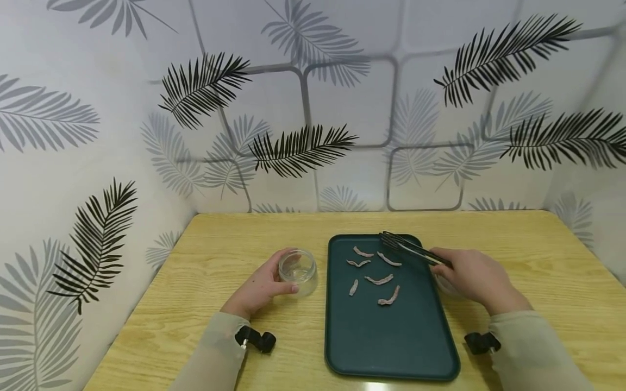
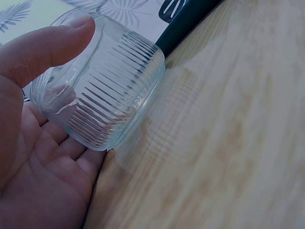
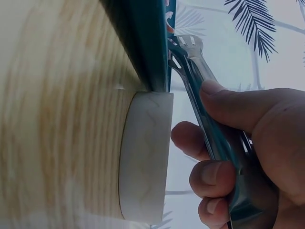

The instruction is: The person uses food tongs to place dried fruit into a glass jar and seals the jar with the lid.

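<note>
My left hand [image 1: 259, 287] grips a small clear glass jar [image 1: 302, 279] on the table left of the tray. Its thumb lies across the near side of the jar, whose wall shows vertical ribs in the left wrist view. In my right hand [image 1: 481, 277] is a pair of metal tongs [image 3: 207, 114], held between thumb and curled fingers. Slotted tong tips [image 1: 393, 240] reach over the far end of the dark green tray [image 1: 386, 347]. Several pale brownish, shrivelled strips [image 1: 380, 280] lie scattered on the tray's far half, apart from the tong tips.
A low white round piece [image 3: 145, 162] stands on the table against the tray's right side, mostly hidden under my right hand in the head view. The wooden table [image 1: 235, 239] meets a leaf-patterned wall [image 1: 352, 184] at the back and another on the left.
</note>
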Tool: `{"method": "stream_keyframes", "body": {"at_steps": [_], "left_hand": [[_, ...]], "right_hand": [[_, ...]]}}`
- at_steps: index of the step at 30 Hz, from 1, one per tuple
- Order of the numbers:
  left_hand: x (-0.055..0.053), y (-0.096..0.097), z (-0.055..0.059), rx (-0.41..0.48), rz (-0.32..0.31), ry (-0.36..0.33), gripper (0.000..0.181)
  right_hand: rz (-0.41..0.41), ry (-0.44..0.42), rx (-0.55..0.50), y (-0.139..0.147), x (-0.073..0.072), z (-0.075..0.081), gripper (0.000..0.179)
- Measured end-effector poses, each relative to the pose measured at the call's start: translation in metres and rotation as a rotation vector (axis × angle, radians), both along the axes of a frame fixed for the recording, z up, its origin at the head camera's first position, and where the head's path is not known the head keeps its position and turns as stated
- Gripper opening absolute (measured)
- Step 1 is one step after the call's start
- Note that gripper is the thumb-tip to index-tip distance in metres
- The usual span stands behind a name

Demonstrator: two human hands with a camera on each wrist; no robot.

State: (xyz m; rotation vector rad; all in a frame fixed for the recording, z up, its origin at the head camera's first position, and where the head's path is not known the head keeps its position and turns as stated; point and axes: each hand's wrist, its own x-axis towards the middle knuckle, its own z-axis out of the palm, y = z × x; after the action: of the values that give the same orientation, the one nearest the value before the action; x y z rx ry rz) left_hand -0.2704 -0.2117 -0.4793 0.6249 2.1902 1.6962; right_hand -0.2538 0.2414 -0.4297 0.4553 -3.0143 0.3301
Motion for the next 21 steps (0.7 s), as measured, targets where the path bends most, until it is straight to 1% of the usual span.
{"method": "stream_keyframes", "body": {"at_steps": [4,8,15,21], "left_hand": [[0.0017,0.0001,0.002,-0.003,0.001,0.003,0.083],[0.0017,0.0005,0.0023,-0.002,0.003,0.004,0.083],[-0.0015,0.0002,0.0011,-0.017,0.014,0.002,0.082],[-0.0013,-0.0004,-0.0003,-0.007,0.007,0.003,0.082]], "right_hand": [[0.005,0.016,-0.01,0.0006,-0.001,-0.0016,0.043],[0.016,0.031,-0.02,0.0018,-0.0009,0.0002,0.04],[0.016,0.019,-0.035,0.0003,0.0009,0.005,0.042],[0.052,0.016,-0.044,-0.0031,0.0032,0.0072,0.044]]}}
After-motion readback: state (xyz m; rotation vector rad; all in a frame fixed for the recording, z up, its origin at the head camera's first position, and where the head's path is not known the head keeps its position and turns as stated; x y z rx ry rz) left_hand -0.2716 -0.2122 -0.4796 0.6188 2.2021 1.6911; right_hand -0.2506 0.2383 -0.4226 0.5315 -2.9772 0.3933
